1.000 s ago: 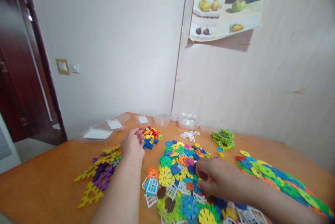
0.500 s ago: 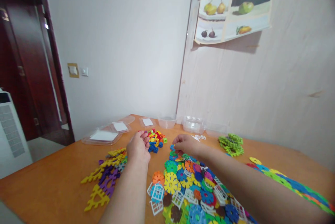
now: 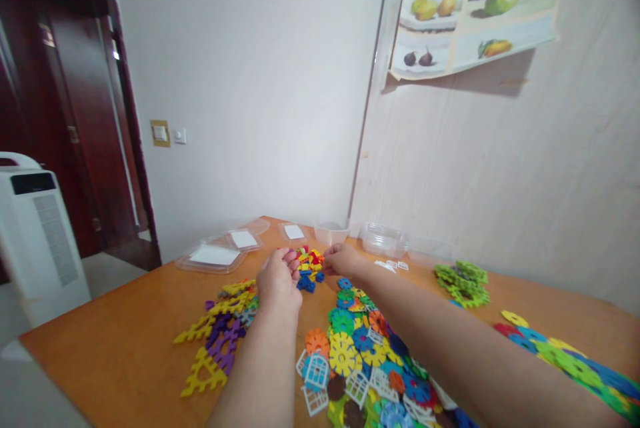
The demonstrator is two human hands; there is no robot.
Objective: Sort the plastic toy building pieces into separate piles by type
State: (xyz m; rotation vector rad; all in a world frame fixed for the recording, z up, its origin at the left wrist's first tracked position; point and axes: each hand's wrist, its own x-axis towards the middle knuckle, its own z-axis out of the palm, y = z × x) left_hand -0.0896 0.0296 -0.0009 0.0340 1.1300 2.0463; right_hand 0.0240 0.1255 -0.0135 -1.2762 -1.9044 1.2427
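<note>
Both hands are held over the small heap of little coloured bricks lying on the wooden table near its far edge. The left hand is curled loosely just beside the heap, its fingers bent inward, while the right hand is bunched at the heap's other side; whether a brick is pinched in either cannot be told. The pile of flat coloured discs lies under the right forearm, and yellow and purple branched pieces lie left of the left arm

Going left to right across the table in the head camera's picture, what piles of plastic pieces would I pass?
Yellow and purple branched pieces → small multicoloured bricks by both hands → colourful gear discs → green pieces → blue-green disc row.
</note>
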